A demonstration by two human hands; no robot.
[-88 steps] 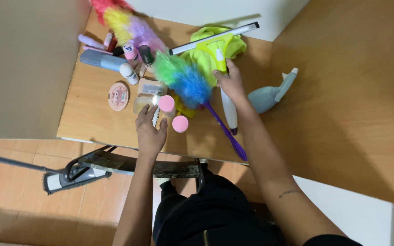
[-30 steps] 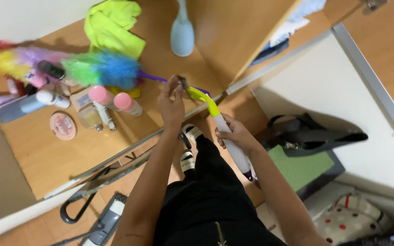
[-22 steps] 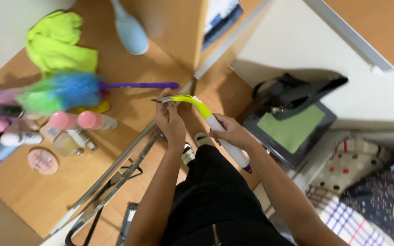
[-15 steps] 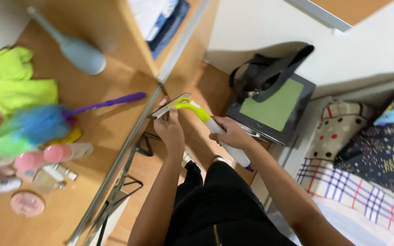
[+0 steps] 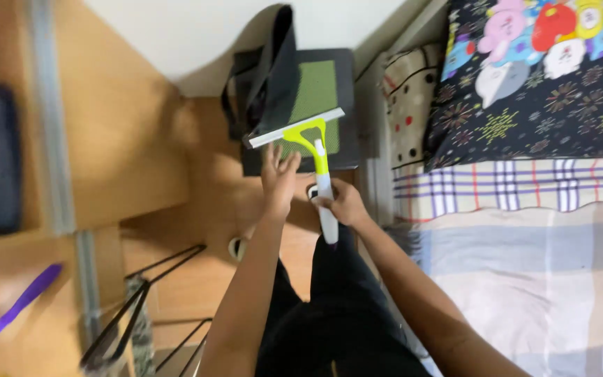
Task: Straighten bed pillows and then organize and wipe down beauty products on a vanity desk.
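A squeegee [image 5: 313, 146] with a lime-green head, a pale blade and a white handle is held out in front of me. My right hand [image 5: 341, 203] grips its white handle. My left hand [image 5: 280, 174] reaches up with fingers spread and touches the underside of the green head near the blade.
A black bag with a green panel [image 5: 294, 105] stands on the wooden floor against the white wall. A bed with checked sheets [image 5: 525, 258] and a patterned dark pillow [image 5: 546, 70] lies to the right. The wooden desk [image 5: 92, 139] is on the left, with a purple duster handle [image 5: 15, 311] on it.
My view has swung from the desk top to the floor and bed. The squeegee came off the desk in my right hand, and my left hand moved up to its head.
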